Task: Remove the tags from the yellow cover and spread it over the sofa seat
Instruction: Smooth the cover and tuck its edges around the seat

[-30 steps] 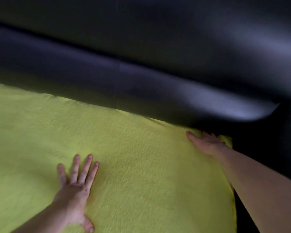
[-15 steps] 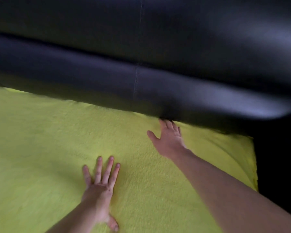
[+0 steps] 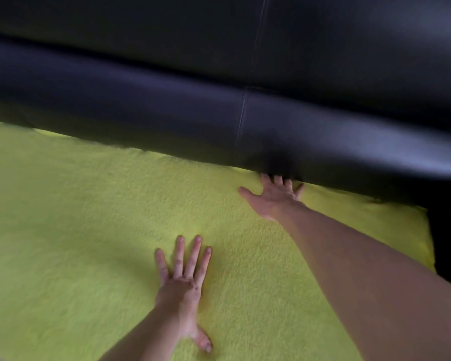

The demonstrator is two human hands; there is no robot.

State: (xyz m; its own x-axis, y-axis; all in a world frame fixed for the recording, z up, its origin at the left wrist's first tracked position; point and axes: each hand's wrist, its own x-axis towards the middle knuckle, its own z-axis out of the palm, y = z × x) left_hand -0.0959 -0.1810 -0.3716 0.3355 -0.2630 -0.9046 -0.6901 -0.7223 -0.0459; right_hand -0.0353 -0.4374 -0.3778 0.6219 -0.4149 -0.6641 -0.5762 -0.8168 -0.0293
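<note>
Right hand (image 3: 274, 198) nearer the backrest (image 3: 167, 105), fingertips tucking yellow cover (image 3: 89, 217) edge under it; left hand (image 3: 182, 277) flat, fingers spread, further off

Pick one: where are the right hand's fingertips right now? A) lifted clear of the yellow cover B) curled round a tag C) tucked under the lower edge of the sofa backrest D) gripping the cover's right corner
C: the right hand lies flat on the yellow cover and its fingers vanish under the black backrest where the cover's back edge meets it.
</note>
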